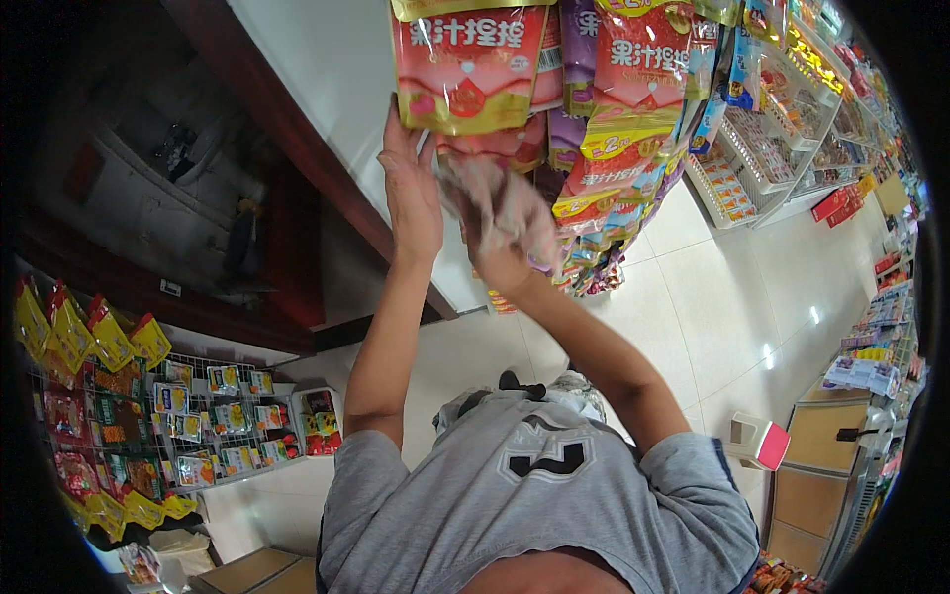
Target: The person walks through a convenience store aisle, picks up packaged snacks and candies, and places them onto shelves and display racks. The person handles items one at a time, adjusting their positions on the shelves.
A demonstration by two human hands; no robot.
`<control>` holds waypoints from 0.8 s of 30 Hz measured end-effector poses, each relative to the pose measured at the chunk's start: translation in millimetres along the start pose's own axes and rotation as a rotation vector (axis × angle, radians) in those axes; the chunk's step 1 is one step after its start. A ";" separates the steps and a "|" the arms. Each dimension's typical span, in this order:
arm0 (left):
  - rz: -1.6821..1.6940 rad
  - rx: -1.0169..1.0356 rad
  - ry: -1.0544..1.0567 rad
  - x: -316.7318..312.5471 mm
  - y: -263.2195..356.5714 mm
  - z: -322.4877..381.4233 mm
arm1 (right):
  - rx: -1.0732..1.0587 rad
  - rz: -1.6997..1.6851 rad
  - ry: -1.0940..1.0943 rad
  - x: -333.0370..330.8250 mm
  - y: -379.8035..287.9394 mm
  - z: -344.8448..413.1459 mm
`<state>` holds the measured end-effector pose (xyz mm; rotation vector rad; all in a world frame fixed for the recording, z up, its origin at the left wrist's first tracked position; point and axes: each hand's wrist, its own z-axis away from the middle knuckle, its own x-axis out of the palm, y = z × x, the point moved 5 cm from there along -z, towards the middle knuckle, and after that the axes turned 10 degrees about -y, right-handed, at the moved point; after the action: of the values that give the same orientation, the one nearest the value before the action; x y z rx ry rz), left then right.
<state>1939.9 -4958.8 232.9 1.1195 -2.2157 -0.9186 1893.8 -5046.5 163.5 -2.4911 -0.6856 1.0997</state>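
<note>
My right hand (508, 263) grips a crumpled pale cloth (505, 204), blurred by motion, in front of hanging candy packets. Just above the cloth hangs a red and gold candy pouch (464, 70) with a clear window and printed writing. My left hand (414, 197) is raised at that pouch's lower left edge. Some of its fingertips are hidden by the pouch, so whether it grips the packet is unclear. Behind the cloth, another red pouch (493, 141) is partly covered. More red packets (646, 82) and purple packets (579, 56) hang to the right.
A white panel (326, 82) with a dark red frame (289, 141) borders the left. Snack packets hang on a wire rack (171, 438) at lower left. White baskets (749, 148) of goods line the right. A white and pink stool (757, 442) stands on the tiled floor (712, 297).
</note>
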 end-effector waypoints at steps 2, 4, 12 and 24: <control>0.036 0.014 0.005 4.6 -7.3 -1.4 | 0.041 0.038 -0.147 67.4 65.7 68.7; 0.020 0.023 -0.047 -2.9 -16.0 7.4 | 0.141 -0.020 -0.584 108.0 99.8 130.8; -0.470 -0.672 -0.179 -80.5 -136.2 241.8 | 0.393 -0.239 -0.501 25.2 138.5 237.5; -0.653 -1.131 -0.510 -104.3 -137.5 431.1 | 1.040 -0.440 0.195 -72.9 167.7 321.4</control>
<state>1775.1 -4783.4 -164.3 1.0316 -1.1162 -2.4968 1657.4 -5191.9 -80.8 -1.4381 -0.4036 0.7381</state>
